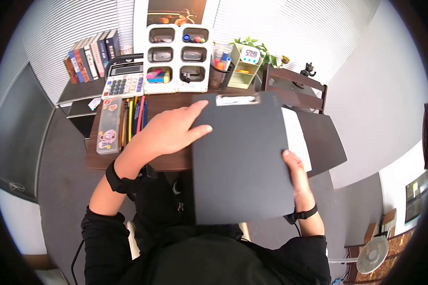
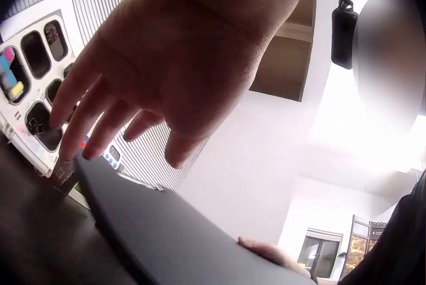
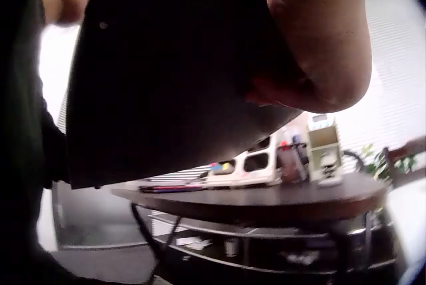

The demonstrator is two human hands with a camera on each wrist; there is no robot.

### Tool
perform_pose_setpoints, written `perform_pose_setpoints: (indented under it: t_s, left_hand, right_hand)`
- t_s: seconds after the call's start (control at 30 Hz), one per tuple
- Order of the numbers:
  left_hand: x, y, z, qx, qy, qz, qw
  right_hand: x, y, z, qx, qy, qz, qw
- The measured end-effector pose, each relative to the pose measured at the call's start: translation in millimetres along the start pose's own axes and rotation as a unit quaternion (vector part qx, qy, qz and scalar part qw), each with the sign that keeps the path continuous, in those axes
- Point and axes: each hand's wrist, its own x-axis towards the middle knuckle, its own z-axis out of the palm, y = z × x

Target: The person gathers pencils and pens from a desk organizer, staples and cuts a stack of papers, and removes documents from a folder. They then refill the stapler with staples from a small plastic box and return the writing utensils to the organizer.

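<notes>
A black clipboard (image 1: 242,161) with a silver clip (image 1: 238,99) at its far end is held up above the near side of the desk. My right hand (image 1: 298,175) grips its right edge, thumb on the upper face; the right wrist view shows the fingers (image 3: 276,92) of that hand against the underside. My left hand (image 1: 176,128) is over the board's upper left edge with fingers extended. In the left wrist view the left hand (image 2: 160,65) has spread fingers, their tips close to the board's edge.
White paper (image 1: 297,137) shows beyond the clipboard's right edge. On the desk (image 1: 171,159) are a pencil case (image 1: 109,126), several pencils (image 1: 134,116), a calculator (image 1: 123,83), a white organizer (image 1: 177,61), a pen holder (image 1: 218,71) and a green stand with a digital clock (image 1: 250,55).
</notes>
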Motion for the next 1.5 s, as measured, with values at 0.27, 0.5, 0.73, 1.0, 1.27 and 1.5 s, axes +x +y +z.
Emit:
perform_pose_setpoints:
  t_s: [0.27, 0.5, 0.73, 1.0, 1.27, 1.5]
  left_hand:
    - [-22.7, -13.1, -1.2, 0.135, -0.059, -0.017, 0.989]
    - [-44.3, -10.3, 10.2, 0.102, -0.147, 0.003, 0.984]
    - [-33.1, -45.5, 22.8, 0.114, -0.142, -0.043, 0.982]
    - [-33.4, -42.8, 31.5, 0.119, -0.115, -0.054, 0.985]
    - [-40.9, -29.5, -0.8, 0.015, -0.042, -0.026, 0.999]
    - [-63.1, -30.4, -41.0, -0.241, 0.072, 0.002, 0.968]
  right_hand:
    - [17.2, 40.0, 80.6, 0.105, -0.194, 0.147, 0.964]
    - [28.7, 27.3, 79.3, 0.039, -0.278, 0.122, 0.952]
    - [40.4, 16.6, 64.5, 0.028, -0.326, 0.133, 0.935]
    - [21.1, -7.8, 70.2, 0.053, -0.326, 0.094, 0.939]
    - [13.2, -53.1, 94.9, 0.151, -0.401, -0.080, 0.900]
    - [14.7, -91.2, 167.6, 0.085, -0.499, -0.159, 0.848]
